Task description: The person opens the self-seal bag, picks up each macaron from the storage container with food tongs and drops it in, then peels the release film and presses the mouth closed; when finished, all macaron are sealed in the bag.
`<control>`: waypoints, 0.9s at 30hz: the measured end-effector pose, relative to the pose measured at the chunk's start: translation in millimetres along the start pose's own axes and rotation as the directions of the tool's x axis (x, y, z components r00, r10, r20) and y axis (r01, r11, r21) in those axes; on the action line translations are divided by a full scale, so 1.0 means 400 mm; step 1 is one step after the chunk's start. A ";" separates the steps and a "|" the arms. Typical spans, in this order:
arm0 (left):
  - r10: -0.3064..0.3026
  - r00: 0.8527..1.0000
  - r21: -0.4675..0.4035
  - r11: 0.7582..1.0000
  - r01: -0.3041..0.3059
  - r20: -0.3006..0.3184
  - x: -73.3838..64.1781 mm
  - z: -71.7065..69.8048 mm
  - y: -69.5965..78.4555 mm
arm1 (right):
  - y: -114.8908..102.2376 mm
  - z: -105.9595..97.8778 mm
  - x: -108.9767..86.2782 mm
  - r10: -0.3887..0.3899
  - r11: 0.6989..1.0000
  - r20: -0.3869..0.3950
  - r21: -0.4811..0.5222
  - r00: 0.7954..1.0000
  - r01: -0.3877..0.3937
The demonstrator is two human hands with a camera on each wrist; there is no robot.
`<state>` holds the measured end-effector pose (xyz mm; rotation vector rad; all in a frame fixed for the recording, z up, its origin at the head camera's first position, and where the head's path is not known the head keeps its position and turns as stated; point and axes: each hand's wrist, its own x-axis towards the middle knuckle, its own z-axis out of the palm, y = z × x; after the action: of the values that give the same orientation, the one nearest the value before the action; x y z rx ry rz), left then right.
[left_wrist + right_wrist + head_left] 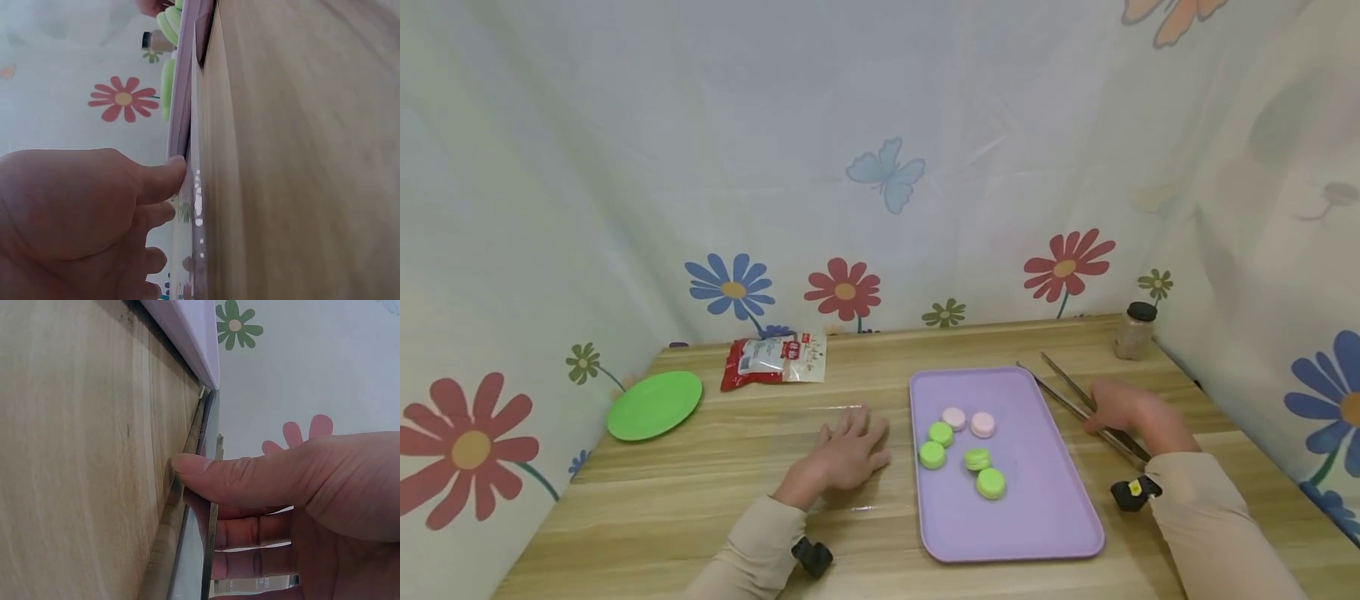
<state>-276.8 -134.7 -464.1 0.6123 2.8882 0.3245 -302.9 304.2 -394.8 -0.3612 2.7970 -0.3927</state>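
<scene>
My left hand (pixel 846 457) rests palm down with its fingers spread on a clear, flat sheet or board (pixel 865 507), whose edges catch the light. Right of it lies a purple tray (pixel 1022 533) bearing several green macarons (pixel 991 483) and two pink macarons (pixel 982 425). Beyond the tray's right side, my right hand (pixel 1131 412) grips metal tongs (pixel 1062 397), whose two arms stand apart and point away from me. In the right wrist view the thumb presses one side of the tongs (pixel 194 537), low over the wood, with the fingers on the other side.
A green plate (pixel 655 406) lies at the table's left edge. Near the back sits a red and white packet (pixel 775 358). At the far right corner stands a jar (pixel 1134 332) with a black lid. A flowered curtain (pixel 775 208) surrounds the wooden table.
</scene>
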 end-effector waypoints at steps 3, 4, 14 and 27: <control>0.012 1.000 -0.015 1.000 -0.012 0.011 -0.007 -0.008 0.015 | 0.002 0.003 0.000 -0.001 1.000 0.004 0.002 1.000 0.001; 0.013 1.000 -0.022 1.000 -0.012 0.016 -0.011 -0.014 0.021 | 0.003 0.003 0.001 -0.003 1.000 0.003 0.004 1.000 0.003; -0.006 0.999 -0.051 0.999 0.008 0.032 -0.027 -0.037 0.055 | 0.013 0.005 0.006 -0.035 0.999 -0.014 0.009 0.999 0.035; -0.030 0.999 -0.074 0.997 0.027 -0.034 -0.031 -0.032 0.060 | 0.019 0.007 0.015 -0.010 1.000 0.000 0.011 1.000 0.010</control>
<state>-259.3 -120.6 -444.2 0.5580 2.9003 0.4396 -309.2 309.2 -401.0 -0.3722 2.7931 -0.4108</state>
